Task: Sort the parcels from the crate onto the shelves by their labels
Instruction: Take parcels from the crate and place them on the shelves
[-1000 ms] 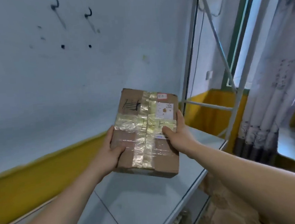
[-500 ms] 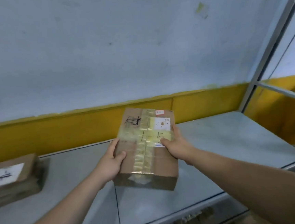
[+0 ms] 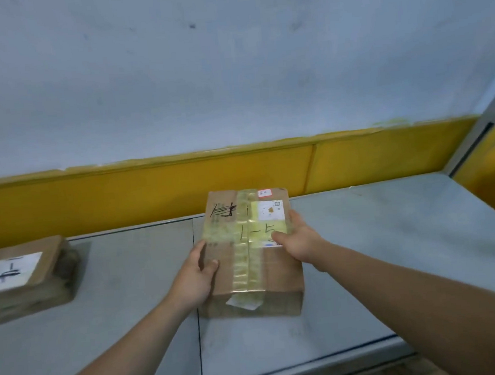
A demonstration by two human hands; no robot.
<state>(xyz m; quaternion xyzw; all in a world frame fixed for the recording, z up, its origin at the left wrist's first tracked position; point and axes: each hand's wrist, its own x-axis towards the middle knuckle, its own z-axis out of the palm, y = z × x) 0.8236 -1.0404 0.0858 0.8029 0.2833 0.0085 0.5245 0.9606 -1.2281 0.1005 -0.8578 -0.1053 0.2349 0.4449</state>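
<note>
So the grey shelf (image 3: 380,250) fills most of the view, with a stack of brown parcels (image 3: 24,281) off at its left end. The cardboard parcel (image 3: 281,277) is about mid-shelf, well apart from that stack. It looks set down, though I can't say for sure the far end is flat on the surface. It reads as a stiff, fairly light box. The glossy tape (image 3: 245,265) is probably slick, so I'd hold it by the bare side edges. Both arms reach straight out. The left hand (image 3: 195,274) clamps the left edge, thumb on top. The right hand (image 3: 300,242) does the same on the right edge, thumb just by the handwritten "1-5" (image 3: 257,231).
</note>
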